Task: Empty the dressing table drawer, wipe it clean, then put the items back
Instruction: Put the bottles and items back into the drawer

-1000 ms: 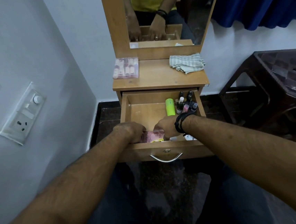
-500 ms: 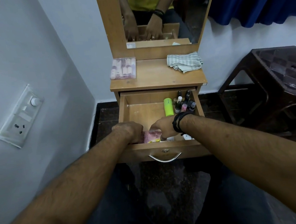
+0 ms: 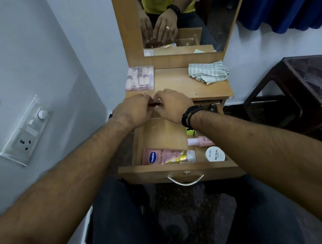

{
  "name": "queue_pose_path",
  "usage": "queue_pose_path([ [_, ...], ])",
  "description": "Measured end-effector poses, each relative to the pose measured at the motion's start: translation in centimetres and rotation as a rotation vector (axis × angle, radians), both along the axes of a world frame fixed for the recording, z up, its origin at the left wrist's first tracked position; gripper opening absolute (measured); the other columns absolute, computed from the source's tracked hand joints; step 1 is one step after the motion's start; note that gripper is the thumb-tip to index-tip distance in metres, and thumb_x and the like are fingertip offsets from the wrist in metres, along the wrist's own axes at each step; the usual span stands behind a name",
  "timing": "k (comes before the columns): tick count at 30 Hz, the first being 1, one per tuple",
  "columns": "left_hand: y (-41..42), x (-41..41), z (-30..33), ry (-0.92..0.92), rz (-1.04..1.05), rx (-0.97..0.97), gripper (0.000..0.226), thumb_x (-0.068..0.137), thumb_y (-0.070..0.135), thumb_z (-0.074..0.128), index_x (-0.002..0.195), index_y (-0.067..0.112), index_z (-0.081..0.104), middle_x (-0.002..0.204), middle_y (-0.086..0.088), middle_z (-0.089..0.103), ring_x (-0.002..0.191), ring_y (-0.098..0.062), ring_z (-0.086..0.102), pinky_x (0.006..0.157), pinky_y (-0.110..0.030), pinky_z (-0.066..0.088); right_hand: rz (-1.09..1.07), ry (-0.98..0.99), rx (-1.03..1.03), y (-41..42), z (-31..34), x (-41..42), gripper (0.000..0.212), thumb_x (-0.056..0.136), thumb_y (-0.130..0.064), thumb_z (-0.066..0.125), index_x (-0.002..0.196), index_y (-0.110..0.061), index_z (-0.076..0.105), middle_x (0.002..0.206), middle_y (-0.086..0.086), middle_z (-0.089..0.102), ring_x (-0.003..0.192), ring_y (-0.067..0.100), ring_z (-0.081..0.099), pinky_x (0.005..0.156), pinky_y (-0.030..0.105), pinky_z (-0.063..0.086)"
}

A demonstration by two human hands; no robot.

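Grey walls hem a small wooden dressing table (image 3: pixel 208 89) with a mirror (image 3: pixel 183 17). Both hands meet at the tabletop's front edge: the left hand (image 3: pixel 133 110) and right hand (image 3: pixel 172 105) pinch a small dark item (image 3: pixel 154 104) between them; what it is I cannot tell. Set so near the edge, it could slip back into the open drawer (image 3: pixel 180 171). The drawer looks far from empty: a pink lotion tube (image 3: pixel 165 157), a pink bottle (image 3: pixel 199 141) and a white jar (image 3: pixel 215 154) lie along its front. A striped cloth (image 3: pixel 208 72) and clear box (image 3: pixel 139 78) sit on top.
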State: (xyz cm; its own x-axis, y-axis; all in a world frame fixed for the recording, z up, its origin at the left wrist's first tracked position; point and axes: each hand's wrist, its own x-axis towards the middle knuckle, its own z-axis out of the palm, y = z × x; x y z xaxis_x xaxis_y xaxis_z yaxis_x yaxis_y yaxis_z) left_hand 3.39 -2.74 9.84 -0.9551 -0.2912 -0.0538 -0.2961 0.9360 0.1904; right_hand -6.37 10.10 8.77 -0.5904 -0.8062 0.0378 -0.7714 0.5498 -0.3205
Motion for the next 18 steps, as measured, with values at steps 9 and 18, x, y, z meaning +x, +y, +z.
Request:
queue_pose_path([
  [9,-4.5,-3.0,-0.1,-0.046,0.173,-0.01,0.057,0.101,0.043,0.046,0.15,0.016,0.04,0.155,-0.015,0.038,0.136,-0.038,0.041,0.109,-0.053,0.041,-0.108,-0.043,0.108,-4.9,-1.4,-4.2,0.073,0.087,-0.05,0.052,0.151,-0.026,0.027,0.14,0.011,0.052,0.128,0.037,0.044,0.101,0.051,0.045],
  [18,-6.3,-4.5,-0.5,0.054,0.374,0.354,0.052,0.082,0.032,0.063,0.129,0.011,0.057,0.119,-0.01,0.065,0.103,-0.03,0.063,0.085,-0.037,0.052,-0.131,-0.103,0.173,-6.8,-2.2,-5.5,0.077,0.081,-0.068,0.041,0.151,-0.05,0.014,0.153,-0.009,0.04,0.141,0.028,0.033,0.105,0.061,0.032],
])
